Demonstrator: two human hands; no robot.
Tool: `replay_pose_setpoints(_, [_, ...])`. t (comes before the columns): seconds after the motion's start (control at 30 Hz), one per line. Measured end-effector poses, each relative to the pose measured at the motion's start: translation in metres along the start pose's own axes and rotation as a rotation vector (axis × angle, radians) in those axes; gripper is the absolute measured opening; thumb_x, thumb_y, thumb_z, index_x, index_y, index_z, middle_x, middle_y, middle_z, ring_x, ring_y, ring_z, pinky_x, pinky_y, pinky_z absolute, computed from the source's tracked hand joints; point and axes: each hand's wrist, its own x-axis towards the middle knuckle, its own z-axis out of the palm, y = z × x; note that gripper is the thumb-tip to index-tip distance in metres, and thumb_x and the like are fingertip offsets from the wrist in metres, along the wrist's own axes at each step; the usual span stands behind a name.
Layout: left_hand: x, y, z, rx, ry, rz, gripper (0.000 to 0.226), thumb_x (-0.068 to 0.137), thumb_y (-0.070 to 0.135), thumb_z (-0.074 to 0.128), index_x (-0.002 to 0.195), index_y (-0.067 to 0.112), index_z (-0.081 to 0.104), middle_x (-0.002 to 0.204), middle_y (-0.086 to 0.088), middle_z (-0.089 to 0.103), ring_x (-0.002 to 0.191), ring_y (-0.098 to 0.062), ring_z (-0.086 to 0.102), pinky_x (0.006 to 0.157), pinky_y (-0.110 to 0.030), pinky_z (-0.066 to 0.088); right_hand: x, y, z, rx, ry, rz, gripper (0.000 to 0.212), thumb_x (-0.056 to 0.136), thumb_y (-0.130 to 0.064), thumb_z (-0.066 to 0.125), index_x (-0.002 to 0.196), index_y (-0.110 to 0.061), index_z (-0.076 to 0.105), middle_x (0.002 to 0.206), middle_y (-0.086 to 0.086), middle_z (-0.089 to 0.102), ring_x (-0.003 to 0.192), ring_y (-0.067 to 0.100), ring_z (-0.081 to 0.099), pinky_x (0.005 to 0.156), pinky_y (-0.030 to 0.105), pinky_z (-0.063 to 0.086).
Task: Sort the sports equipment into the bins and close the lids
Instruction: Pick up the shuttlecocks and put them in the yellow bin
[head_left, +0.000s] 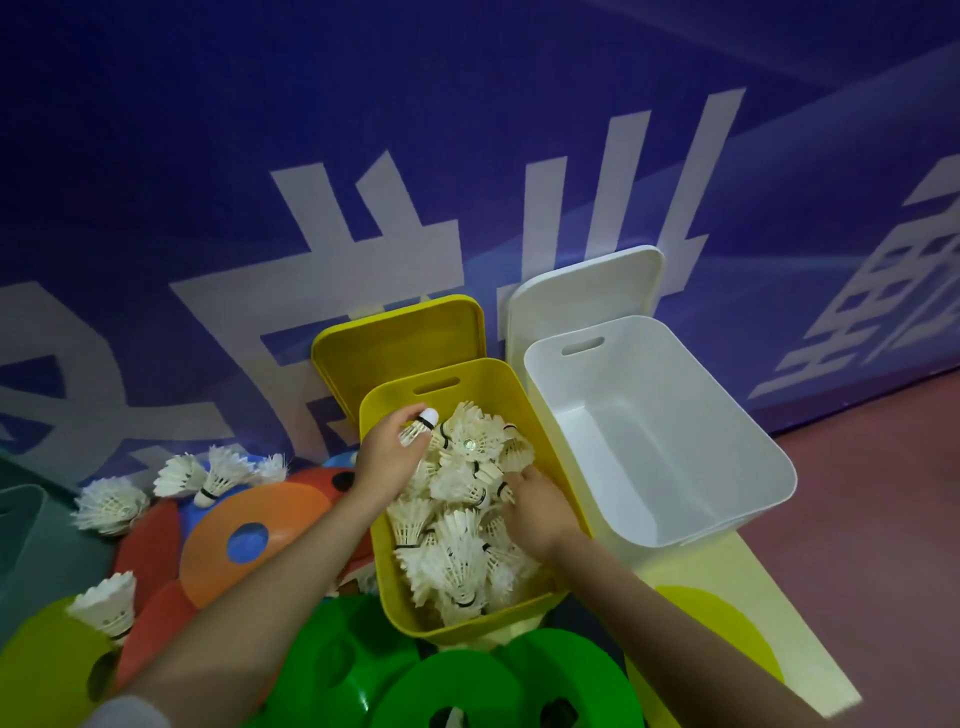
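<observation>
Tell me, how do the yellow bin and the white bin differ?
The yellow bin is heaped with shuttlecocks; the white bin shows only its bare inside. Both hands are in the yellow bin, the left hand holding one shuttlecock and the right hand resting on the heap; none is in the white bin. The white bin looks larger. Both have an oval handle slot and a matching lid standing behind.

open yellow bin (498, 410) full of white shuttlecocks (457, 551), beside open white bin (727, 467).
</observation>
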Motion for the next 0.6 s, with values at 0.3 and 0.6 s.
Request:
replay_pose_setpoints(0.3, [0.051, -0.032, 0.019, 0.387, -0.196, -0.043, 0.039, 0.092, 0.031, 0.059, 0.13, 0.04, 0.054, 0.119, -0.002, 0.06, 0.055, -0.012, 0.051, 0.051, -0.025, 0.036, 0.006, 0.0, 0.0, 0.049, -0.011, 0.019, 0.047, 0.095, -0.021, 0.048, 0.14, -0.012, 0.04, 0.136, 0.011, 0.044, 0.122, 0.026, 0.044, 0.103, 0.033, 0.039])
replay_pose_setpoints(0.6, [0.056, -0.038, 0.036, 0.62, -0.338, 0.112, 0.038, 0.101, 0.025, 0.039, 0.138, 0.033, 0.046, 0.148, 0.005, 0.041, 0.138, -0.019, 0.031, 0.11, -0.046, 0.032, 0.006, 0.003, 0.001, 0.068, 0.028, 0.018, 0.052, 0.094, -0.019, 0.046, 0.145, -0.012, 0.035, 0.138, 0.012, 0.043, 0.126, 0.026, 0.04, 0.105, 0.032, 0.034])
